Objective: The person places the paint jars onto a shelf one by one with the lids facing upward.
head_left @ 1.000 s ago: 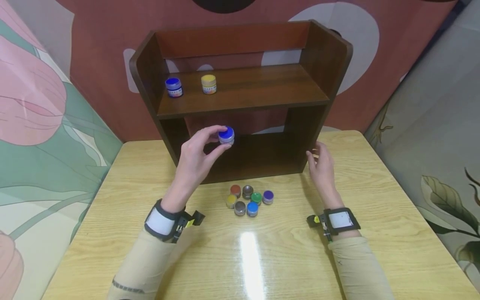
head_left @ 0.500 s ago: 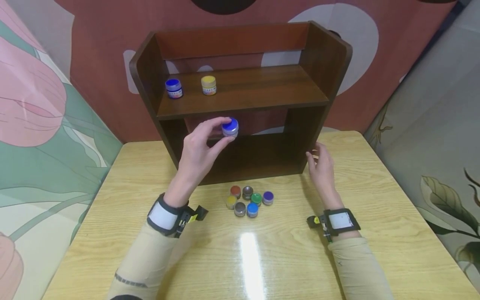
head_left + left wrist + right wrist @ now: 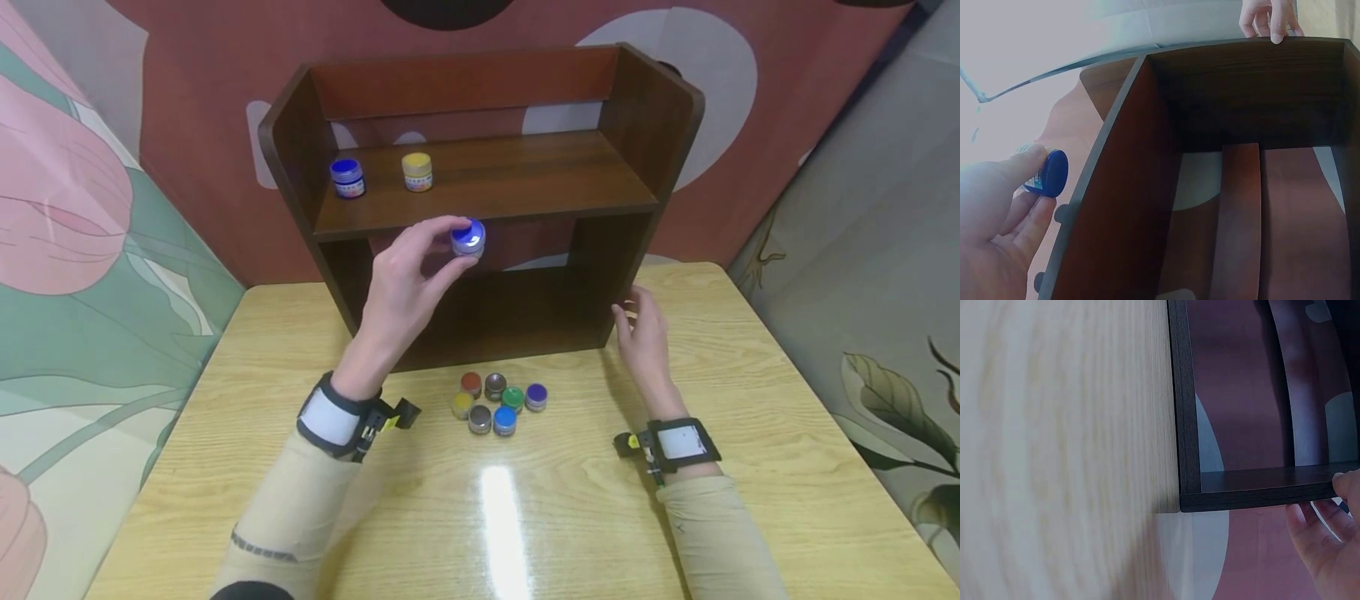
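Note:
Between thumb and fingers my left hand (image 3: 401, 283) pinches a small blue-lidded paint jar (image 3: 468, 239). The jar is in front of the upper board's front edge, tilted, its label partly seen in the left wrist view. My right hand (image 3: 643, 337) holds the right side panel of the dark brown wooden shelf (image 3: 525, 307) low down, thumb at the front edge and fingers on the outer face. On the upper board stand a blue jar (image 3: 348, 178) at the left and a yellow jar (image 3: 417, 172) beside it.
A cluster of several small jars sits on the wooden table (image 3: 577, 517) in front of the shelf, among them a green jar (image 3: 513, 398), a bright blue jar (image 3: 505, 420) and a purple jar (image 3: 536, 397). Patterned cloth (image 3: 187, 83) hangs behind and at the sides.
My left hand has risen and moved slightly right with the blue-lidded jar, from below the upper board to its front edge. The right hand stays on the side panel.

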A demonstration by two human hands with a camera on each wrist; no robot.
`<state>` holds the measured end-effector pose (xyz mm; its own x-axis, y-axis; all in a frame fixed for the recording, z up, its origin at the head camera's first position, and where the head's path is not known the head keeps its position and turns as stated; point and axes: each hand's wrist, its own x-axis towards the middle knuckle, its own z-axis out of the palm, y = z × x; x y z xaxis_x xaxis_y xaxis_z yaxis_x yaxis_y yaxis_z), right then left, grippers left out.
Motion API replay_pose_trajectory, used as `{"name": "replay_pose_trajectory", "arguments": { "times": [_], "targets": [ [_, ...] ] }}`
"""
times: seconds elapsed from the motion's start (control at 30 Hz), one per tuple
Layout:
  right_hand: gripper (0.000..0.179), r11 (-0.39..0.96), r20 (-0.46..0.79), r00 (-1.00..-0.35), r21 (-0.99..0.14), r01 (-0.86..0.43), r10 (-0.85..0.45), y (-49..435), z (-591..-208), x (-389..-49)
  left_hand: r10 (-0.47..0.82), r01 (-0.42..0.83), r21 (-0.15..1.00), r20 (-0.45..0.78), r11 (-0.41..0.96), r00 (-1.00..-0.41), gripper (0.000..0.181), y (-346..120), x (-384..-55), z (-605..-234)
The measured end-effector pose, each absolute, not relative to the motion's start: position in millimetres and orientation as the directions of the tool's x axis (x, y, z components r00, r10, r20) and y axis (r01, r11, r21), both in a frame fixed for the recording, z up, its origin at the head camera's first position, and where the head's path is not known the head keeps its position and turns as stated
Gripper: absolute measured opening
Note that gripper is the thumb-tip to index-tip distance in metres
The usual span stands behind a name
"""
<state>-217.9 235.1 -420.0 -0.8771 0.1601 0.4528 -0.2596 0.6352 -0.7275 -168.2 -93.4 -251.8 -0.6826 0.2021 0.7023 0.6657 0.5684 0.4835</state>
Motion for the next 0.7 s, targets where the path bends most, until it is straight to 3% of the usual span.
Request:
{"name": "replay_pose_trajectory", "arguments": {
  "times": [0.7],
  "targets": [
    [0.034,0.636,0.472,-0.868,-0.72,-0.277,0.157,235,-420,-219,0.226,0.667,0.479,0.689,0.571,-0.688,0.044,-79,-190,-229]
  ]
}}
